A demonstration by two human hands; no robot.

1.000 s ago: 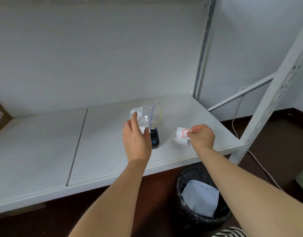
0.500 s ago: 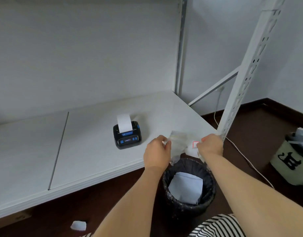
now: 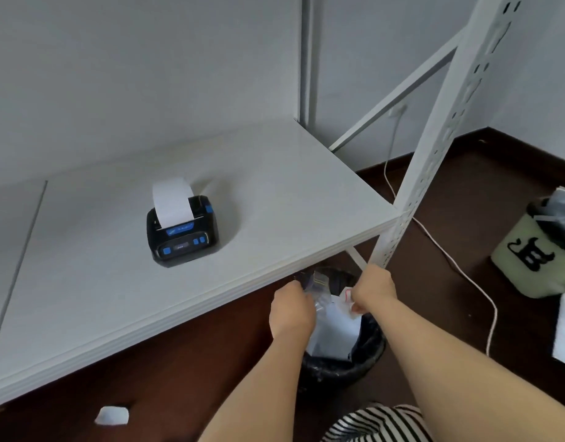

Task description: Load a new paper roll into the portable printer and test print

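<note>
Both hands hang over the black waste bin [image 3: 367, 358] below the shelf [image 3: 275, 193] edge: the left hand [image 3: 292, 309] pinches a crumpled clear plastic bag [image 3: 318, 283], the right hand [image 3: 372, 290] nips a small red-marked paper scrap [image 3: 345, 296]. Each looks weightless, limp and slippery, best held by a pinched edge. Up on the shelf, well apart, sits the portable printer [image 3: 182, 232], a paper strip [image 3: 172, 202] curling from its slot; that thin strip would tear easily, so I would grip the printer's body.

printer [image 3: 182, 232]: black, blue buttons | bin [image 3: 354, 362]: black | shelf [image 3: 275, 186]: white
</note>
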